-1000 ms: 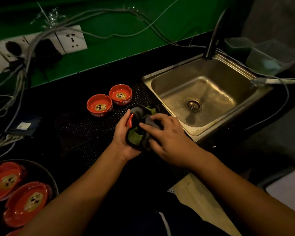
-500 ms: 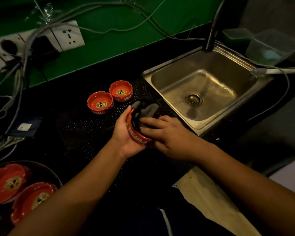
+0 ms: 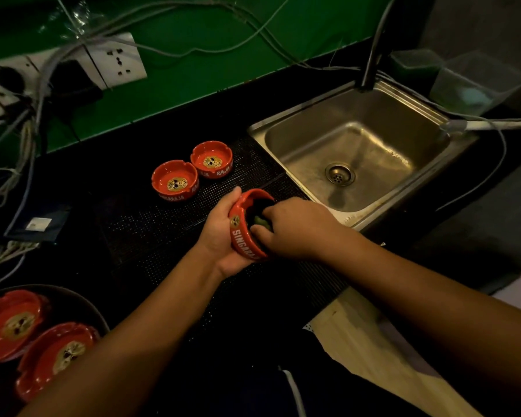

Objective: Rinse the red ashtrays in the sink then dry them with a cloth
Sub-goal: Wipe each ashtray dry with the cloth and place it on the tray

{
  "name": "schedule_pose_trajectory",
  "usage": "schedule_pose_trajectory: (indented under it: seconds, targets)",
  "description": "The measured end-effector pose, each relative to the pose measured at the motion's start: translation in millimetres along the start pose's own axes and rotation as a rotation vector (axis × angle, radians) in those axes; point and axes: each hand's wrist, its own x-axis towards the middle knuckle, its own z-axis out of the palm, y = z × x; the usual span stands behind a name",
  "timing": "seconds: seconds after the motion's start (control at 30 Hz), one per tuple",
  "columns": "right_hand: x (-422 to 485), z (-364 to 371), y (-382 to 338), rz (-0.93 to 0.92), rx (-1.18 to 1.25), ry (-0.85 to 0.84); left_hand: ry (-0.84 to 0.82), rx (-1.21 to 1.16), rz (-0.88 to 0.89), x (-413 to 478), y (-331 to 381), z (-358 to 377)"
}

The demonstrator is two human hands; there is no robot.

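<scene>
Left hand (image 3: 223,233) holds one red ashtray (image 3: 243,233) tilted on its side, open face turned right; grip is closed around the outer wall and base, thumb over the upper rim. White lettering on the wall reads along the near side. Right hand (image 3: 295,228) is at the ashtray's mouth, fingers curled and pushed into the bowl, closed on a dark cloth (image 3: 260,219) with a green patch; most of the cloth is hidden inside the bowl and under the fingers. Held ashtray sits just above the perforated black mat (image 3: 151,233) on the table, just left of the sink (image 3: 358,152), not in it. Sink basin is steel, drain at centre. Two more ashtrays (image 3: 175,180) and (image 3: 211,159) stand upright on the mat, touching or nearly so, beyond the left hand. Further ashtrays (image 3: 12,325) lie in a dark bowl (image 3: 85,302) at lower left. Wall sockets (image 3: 118,60) and loose cables (image 3: 27,136) at upper left.
</scene>
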Motion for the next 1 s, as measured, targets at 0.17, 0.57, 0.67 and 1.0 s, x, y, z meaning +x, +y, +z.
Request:
schedule_pose_trajectory:
  seconds: [0.17, 0.57, 0.67, 1.0]
  targets:
    - [3, 12, -6, 0.292, 0.806, 0.039, 0.043, 0.032, 0.076, 6, -7, 4]
    - [-2, 29, 3, -0.083, 0.54, 0.163, 0.066, -0.112, 0.105, 8, -5, -14]
    - [-2, 32, -3, 0.017, 0.528, 0.351, 0.022, -0.095, 0.085, 5, -7, -8]
    - [8, 34, -10, 0.045, 0.894, 0.253, 0.052, -0.025, 0.065, 1, 0, -4]
